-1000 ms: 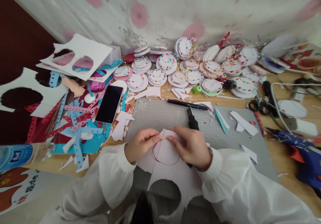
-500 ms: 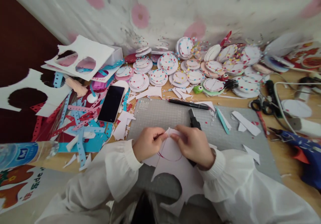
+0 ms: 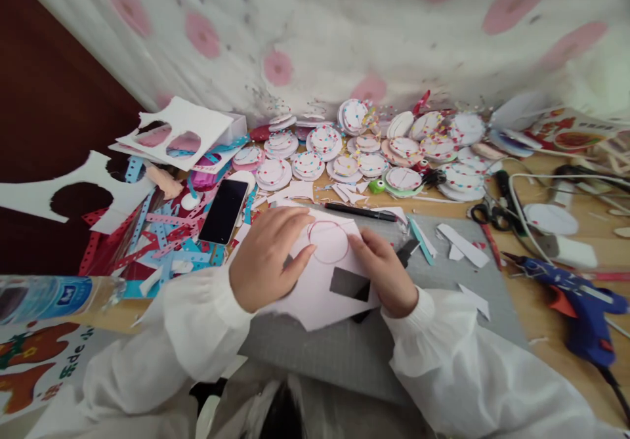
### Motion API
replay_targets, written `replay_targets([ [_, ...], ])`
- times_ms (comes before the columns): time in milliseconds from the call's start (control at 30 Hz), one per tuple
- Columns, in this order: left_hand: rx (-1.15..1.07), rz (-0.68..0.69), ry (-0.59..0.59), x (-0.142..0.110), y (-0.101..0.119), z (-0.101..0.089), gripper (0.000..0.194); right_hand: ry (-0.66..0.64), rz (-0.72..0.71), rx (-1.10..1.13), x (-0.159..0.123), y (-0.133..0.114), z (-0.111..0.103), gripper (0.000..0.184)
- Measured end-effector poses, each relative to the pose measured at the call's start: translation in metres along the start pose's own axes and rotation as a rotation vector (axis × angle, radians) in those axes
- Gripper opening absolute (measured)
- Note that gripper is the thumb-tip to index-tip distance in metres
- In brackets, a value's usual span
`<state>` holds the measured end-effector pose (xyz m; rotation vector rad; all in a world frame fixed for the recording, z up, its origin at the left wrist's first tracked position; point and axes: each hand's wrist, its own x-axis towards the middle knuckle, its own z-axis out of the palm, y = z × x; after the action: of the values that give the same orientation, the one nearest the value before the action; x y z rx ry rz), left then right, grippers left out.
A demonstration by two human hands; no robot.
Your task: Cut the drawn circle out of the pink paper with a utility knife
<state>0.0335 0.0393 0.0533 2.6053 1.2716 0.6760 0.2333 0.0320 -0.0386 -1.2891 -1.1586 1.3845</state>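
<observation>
A pale pink paper sheet (image 3: pixel 319 294) with a red drawn circle (image 3: pixel 328 242) and a rectangular hole lies on the grey cutting mat (image 3: pixel 443 275). My left hand (image 3: pixel 268 255) rests flat on the sheet's left part, fingers spread, the fingertips beside the circle. My right hand (image 3: pixel 386 271) grips the sheet's right edge, thumb on top near the circle and fingers curled out of sight. A black cutter (image 3: pixel 408 250) lies on the mat, partly under that hand and the sheet.
Several decorated paper discs (image 3: pixel 344 157) are piled at the back. A black pen (image 3: pixel 359 211), a phone (image 3: pixel 224 210) and coloured punched strips (image 3: pixel 157 229) lie left. Scissors (image 3: pixel 485 212), cables and a blue glue gun (image 3: pixel 575 301) lie right. A water bottle (image 3: pixel 49 294) lies near left.
The sheet has been turned and slid away from me, so the red circle now sits at its far end. My left hand went from pinching the sheet to lying flat on it.
</observation>
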Motion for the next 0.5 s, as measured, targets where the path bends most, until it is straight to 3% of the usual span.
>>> replay_targets([
  [67,-0.03,-0.033,0.156,-0.014,0.01,-0.006,0.027,0.014,0.081,0.216,-0.002,-0.002,-0.001,0.033],
  [167,-0.105,-0.204,0.391,-0.041,0.021,0.0,0.015,0.024,0.134,0.501,-0.007,-0.008,0.003,0.037],
  [233,-0.214,-0.39,0.552,-0.057,0.025,0.011,0.006,0.04,0.131,0.616,-0.01,-0.012,0.007,0.038],
  [300,-0.427,-0.627,0.602,-0.067,0.026,0.027,0.011,0.046,0.115,0.685,-0.013,-0.015,0.011,0.037],
  [333,-0.557,-0.707,0.561,-0.069,0.025,0.034,0.016,0.042,0.105,0.708,-0.014,-0.016,0.013,0.038],
  [367,-0.709,-0.75,0.448,-0.069,0.024,0.041,0.023,0.038,0.094,0.723,-0.016,-0.017,0.015,0.038],
  [467,-1.093,-0.727,0.002,-0.059,0.018,0.054,0.042,-0.002,0.065,0.706,-0.021,-0.015,0.022,0.038],
  [500,-1.162,-0.707,-0.098,-0.054,0.016,0.056,0.045,-0.043,0.061,0.679,-0.023,-0.014,0.024,0.038],
])
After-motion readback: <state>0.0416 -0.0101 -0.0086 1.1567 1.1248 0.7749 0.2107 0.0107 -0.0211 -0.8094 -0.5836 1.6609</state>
